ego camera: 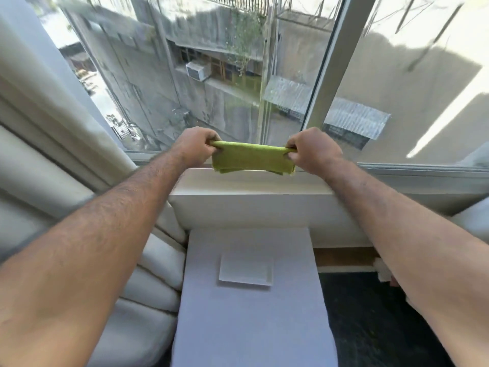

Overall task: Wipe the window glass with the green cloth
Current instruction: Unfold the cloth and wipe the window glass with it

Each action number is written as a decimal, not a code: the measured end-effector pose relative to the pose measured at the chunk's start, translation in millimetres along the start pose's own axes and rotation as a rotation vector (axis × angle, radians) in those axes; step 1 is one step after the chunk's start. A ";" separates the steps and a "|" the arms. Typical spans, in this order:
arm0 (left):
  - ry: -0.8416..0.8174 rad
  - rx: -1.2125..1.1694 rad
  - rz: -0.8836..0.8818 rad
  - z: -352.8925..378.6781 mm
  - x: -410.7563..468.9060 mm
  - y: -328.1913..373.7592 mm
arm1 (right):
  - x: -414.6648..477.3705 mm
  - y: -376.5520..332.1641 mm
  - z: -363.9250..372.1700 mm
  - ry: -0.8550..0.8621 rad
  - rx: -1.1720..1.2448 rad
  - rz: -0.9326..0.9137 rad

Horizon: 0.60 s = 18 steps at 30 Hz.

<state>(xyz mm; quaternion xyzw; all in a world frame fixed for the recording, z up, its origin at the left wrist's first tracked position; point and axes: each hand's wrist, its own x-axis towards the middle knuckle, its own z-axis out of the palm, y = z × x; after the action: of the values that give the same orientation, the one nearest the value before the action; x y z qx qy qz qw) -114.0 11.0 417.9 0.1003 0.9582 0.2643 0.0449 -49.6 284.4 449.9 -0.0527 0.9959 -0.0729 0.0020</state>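
The green cloth (251,158) is folded into a flat band and hangs stretched between both hands, just above the white sill (251,181). My left hand (193,147) pinches its left top corner and my right hand (312,151) pinches its right top corner. The window glass (206,83) rises right behind the cloth, apart from it, with streaks and specks on the pane. A white vertical frame bar (333,70) splits this pane from the right pane (423,88).
A white curtain (45,128) hangs in folds on the left. Below the sill stands a white ledge (251,210) and a pale narrow table (251,313) with a square white plate (245,270) on it. Dark floor (370,327) lies to the right.
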 end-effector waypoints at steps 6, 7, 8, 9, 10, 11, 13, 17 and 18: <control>0.108 -0.074 0.052 -98.4 6.2 57.4 | 6.8 -16.7 -114.7 0.148 -0.031 -0.040; 0.129 -0.085 0.066 -117.7 6.8 68.5 | 7.6 -19.6 -137.7 0.181 -0.028 -0.048; 0.148 -0.096 0.080 -135.3 6.1 78.3 | 7.7 -22.6 -158.6 0.214 -0.028 -0.057; 0.172 -0.108 0.089 -152.3 6.0 87.3 | 8.2 -25.6 -178.5 0.247 -0.037 -0.068; 0.205 -0.118 0.102 -169.8 6.2 96.5 | 9.3 -28.6 -199.1 0.282 -0.051 -0.088; 0.236 -0.126 0.111 -183.8 6.6 103.4 | 10.6 -31.2 -215.3 0.310 -0.067 -0.109; 0.294 -0.166 0.139 -214.8 5.8 119.3 | 10.9 -37.6 -249.3 0.376 -0.095 -0.152; 0.380 -0.281 0.183 -274.6 2.4 149.9 | 13.3 -48.1 -310.3 0.494 -0.148 -0.209; 0.403 -0.307 0.192 -288.2 0.4 157.7 | 13.5 -50.6 -323.9 0.529 -0.148 -0.221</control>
<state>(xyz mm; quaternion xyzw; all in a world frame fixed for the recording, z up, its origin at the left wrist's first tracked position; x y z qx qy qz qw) -127.9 0.2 746.0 0.1283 0.8826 0.4240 -0.1572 -61.6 280.2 777.7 -0.1401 0.9526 -0.0109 -0.2697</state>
